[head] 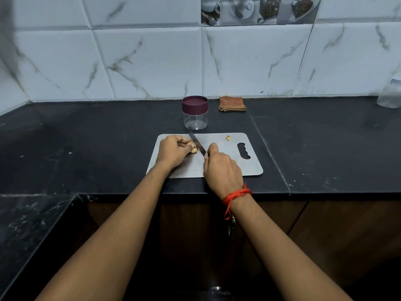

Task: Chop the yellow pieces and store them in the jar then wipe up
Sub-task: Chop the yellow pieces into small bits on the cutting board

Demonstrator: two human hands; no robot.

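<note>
A grey cutting board (pixel 230 166) lies on the black counter. My left hand (pixel 172 152) pinches a small yellow piece (pixel 193 150) on the board's left part. My right hand (pixel 221 168) grips a knife (pixel 197 142) whose blade lies just right of that piece, pointing away from me. Another yellow piece (pixel 228 138) lies alone near the board's far edge. Behind the board stands a clear jar (pixel 195 121) with its maroon lid (pixel 194 104) on. A folded checked cloth (pixel 232 103) sits to the jar's right by the wall.
The black counter (pixel 97 148) wraps round to the left, with its front edge just below the board. A clear plastic bottle (pixel 390 94) stands at the far right by the tiled wall. Small crumbs dot the counter.
</note>
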